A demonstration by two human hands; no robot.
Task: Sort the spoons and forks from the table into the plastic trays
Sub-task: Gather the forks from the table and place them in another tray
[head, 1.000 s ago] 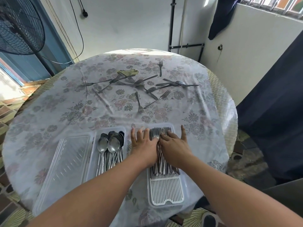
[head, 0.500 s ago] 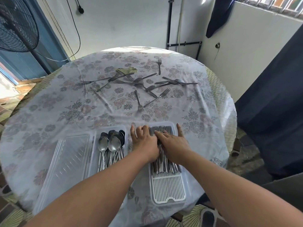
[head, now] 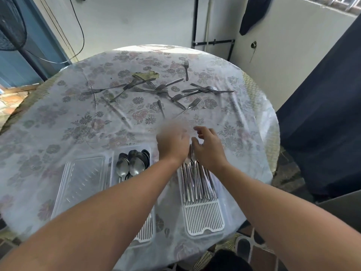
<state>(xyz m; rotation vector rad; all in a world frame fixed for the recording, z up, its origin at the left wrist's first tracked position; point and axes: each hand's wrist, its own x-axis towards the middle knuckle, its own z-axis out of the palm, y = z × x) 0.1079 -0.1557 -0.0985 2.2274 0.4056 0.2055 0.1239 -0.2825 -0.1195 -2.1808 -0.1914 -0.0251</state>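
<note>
Both hands hover over the far end of the fork tray (head: 204, 220): the right hand (head: 208, 148) has loosely curled fingers and holds nothing, while the left hand (head: 172, 142) is too blurred to tell. Loose forks (head: 187, 108) lie beyond the tray on the tablecloth (head: 58, 122); thin, stiff and slick, they are probably best pinched mid-handle. The cloth is wrinkled and glossy on a round table, with a fan (head: 11, 24) far left of the tray.

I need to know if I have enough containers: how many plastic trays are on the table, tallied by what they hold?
tray with spoons: 1
tray with forks: 1
clear tray with no cutlery: 1
Total: 3
</note>
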